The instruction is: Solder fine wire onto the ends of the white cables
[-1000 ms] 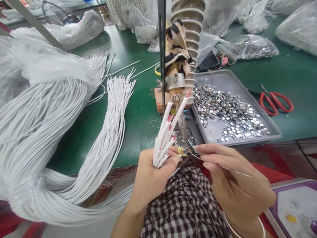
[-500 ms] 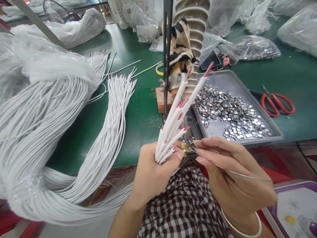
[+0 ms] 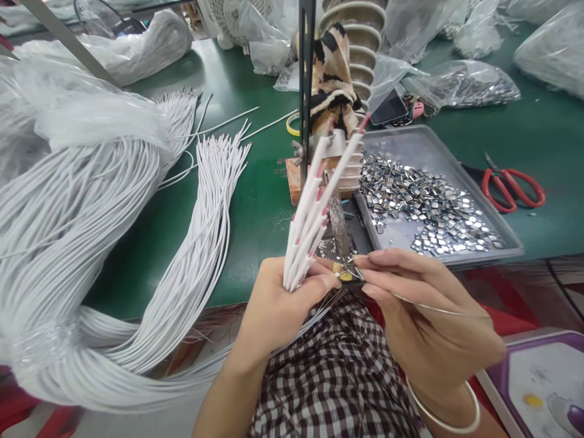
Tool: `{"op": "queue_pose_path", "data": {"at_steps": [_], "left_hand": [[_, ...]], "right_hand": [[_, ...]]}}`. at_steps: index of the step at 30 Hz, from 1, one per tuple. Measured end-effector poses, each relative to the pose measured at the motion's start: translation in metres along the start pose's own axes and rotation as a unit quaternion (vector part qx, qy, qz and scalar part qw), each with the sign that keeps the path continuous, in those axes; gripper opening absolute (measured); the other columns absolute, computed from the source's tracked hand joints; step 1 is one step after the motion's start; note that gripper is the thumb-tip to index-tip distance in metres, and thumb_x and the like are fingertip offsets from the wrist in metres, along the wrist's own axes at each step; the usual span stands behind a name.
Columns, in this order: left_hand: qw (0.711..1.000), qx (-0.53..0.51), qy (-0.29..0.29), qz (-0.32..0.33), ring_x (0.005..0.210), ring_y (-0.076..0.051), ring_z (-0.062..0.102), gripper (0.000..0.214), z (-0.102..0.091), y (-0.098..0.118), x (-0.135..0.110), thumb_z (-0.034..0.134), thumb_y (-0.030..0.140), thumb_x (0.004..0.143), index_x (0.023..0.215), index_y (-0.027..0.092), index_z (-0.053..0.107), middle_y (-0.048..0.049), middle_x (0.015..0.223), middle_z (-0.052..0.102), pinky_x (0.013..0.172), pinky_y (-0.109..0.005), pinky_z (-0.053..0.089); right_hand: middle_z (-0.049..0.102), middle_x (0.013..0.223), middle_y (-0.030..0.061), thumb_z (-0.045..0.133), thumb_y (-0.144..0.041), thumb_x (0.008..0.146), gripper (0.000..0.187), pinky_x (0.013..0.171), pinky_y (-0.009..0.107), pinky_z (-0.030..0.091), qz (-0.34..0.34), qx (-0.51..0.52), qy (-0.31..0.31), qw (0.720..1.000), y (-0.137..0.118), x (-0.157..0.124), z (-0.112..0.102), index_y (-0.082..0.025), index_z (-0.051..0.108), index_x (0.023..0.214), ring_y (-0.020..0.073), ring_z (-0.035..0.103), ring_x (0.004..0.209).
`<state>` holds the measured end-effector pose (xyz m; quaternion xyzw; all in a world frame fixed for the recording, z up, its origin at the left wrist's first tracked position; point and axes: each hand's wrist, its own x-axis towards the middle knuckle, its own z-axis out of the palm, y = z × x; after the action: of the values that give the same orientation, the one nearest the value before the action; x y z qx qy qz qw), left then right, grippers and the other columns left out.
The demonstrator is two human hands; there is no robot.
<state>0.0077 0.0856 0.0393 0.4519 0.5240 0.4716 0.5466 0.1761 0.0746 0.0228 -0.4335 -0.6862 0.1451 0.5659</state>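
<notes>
My left hand (image 3: 289,304) is closed round a bunch of white cables (image 3: 308,225) with red-tipped ends pointing up. One cable end sticks out between its thumb and forefinger, beside a yellow pad (image 3: 343,274). My right hand (image 3: 424,304) pinches a thin strand of solder wire (image 3: 433,311), which trails back across the palm. Small metal bits sit at its fingertips, too small to make out. Just above the fingertips is the dark rod of a clamped soldering iron (image 3: 338,228), its tip over the yellow pad.
A grey tray (image 3: 513,246) of small shiny metal pieces (image 3: 424,188) stands right of the iron. Red-handled scissors (image 3: 513,188) lie beyond it. A ribbed hose (image 3: 360,36) and black upright bar (image 3: 306,91) rise behind my hands. Bundled white cables (image 3: 137,213) cover the left side.
The cable bunch in my left hand has tilted left and moved slightly left, showing more of the iron. My right hand stays near the tip, shifted slightly left.
</notes>
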Motion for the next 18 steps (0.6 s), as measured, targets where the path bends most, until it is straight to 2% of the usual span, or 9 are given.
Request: {"op": "queue_pose_path", "data": {"at_steps": [3,6,9,12,15,18], "left_hand": [[0.999,-0.053,-0.005,-0.013,0.043,-0.005,0.038,0.018,0.0007,-0.0007,0.0018,0.068,0.012,0.074,0.059,0.019,0.073,0.0029,0.074,0.076,0.045,-0.021,0.033],[0.998,-0.061,0.002,-0.009,0.042,-0.004,0.033,0.016,0.0008,-0.0014,0.0010,0.070,0.013,0.075,0.061,0.019,0.075,0.0020,0.076,0.077,0.043,-0.021,0.030],[0.999,-0.054,0.001,-0.007,0.046,-0.007,0.043,0.015,0.0005,-0.0011,-0.0008,0.070,0.012,0.073,0.059,0.018,0.074,0.0007,0.073,0.076,0.046,-0.021,0.037],[1.000,-0.027,-0.006,-0.003,0.059,-0.012,0.057,0.016,0.0002,-0.0006,-0.0020,0.067,0.011,0.071,0.057,0.017,0.070,-0.0002,0.071,0.075,0.054,-0.022,0.045],[1.000,-0.012,-0.016,-0.007,0.064,-0.013,0.062,0.019,0.0002,-0.0009,-0.0020,0.065,0.010,0.073,0.055,0.017,0.066,0.0000,0.074,0.077,0.057,-0.021,0.047],[1.000,0.002,-0.024,-0.003,0.069,-0.013,0.066,0.019,0.0006,-0.0024,-0.0035,0.065,0.009,0.075,0.058,0.017,0.066,0.0007,0.078,0.078,0.063,-0.020,0.049]], "right_hand": [[0.074,0.107,0.0004,0.073,-0.001,0.080,0.041,0.086,0.032,0.063,0.001,0.010,0.010,1.000,-0.0010,0.0041,0.0049,-0.031,0.076,0.108,0.0170,0.072,0.096],[0.074,0.107,0.0005,0.073,-0.001,0.080,0.041,0.084,0.033,0.063,-0.003,0.013,0.011,1.000,-0.0018,0.0050,0.0063,-0.031,0.076,0.107,0.0170,0.072,0.093],[0.074,0.108,0.0008,0.074,-0.001,0.079,0.040,0.084,0.032,0.063,-0.005,0.015,0.008,1.000,-0.0015,0.0030,0.0047,-0.029,0.076,0.107,0.0169,0.072,0.093],[0.075,0.107,0.0017,0.073,0.001,0.079,0.038,0.085,0.032,0.062,-0.002,0.025,-0.003,1.000,-0.0003,0.0002,0.0024,-0.026,0.076,0.106,0.0173,0.072,0.096],[0.075,0.107,0.0030,0.073,0.000,0.079,0.034,0.085,0.031,0.061,-0.007,0.040,-0.001,0.999,0.0019,-0.0017,0.0012,-0.023,0.076,0.103,0.0176,0.071,0.097],[0.073,0.090,0.0005,0.066,0.001,0.084,0.032,0.079,0.028,0.059,0.007,0.048,0.004,0.999,0.0038,-0.0023,0.0018,-0.022,0.074,0.106,0.0139,0.070,0.086]]}}
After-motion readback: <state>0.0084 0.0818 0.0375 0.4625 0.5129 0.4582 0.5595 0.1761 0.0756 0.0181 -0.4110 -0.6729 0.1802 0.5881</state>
